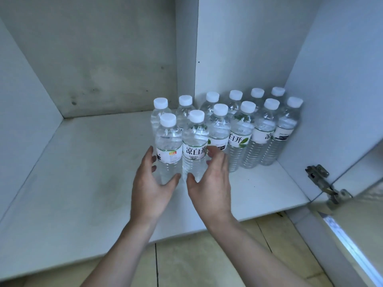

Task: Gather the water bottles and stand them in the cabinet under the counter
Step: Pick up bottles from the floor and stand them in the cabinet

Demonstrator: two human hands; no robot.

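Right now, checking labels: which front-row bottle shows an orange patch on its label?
The front bottle farthest left, beside the left hand. Its white label carries an orange patch; the others show only black characters or green leaves.

Metal door hinge (318, 176), tarnished and grey, fixed low on the right side wall, close to the front right corner of the shelf; second part of the hinge (336, 196) sits on the opened door (352, 241) at lower right. Door edge carries a shiny strip reflecting light. Floor (217, 255) below the shelf's front edge: pale yellowish tiles with dark joint lines. Small dark speck on the floor just beneath the front edge, near the right corner.
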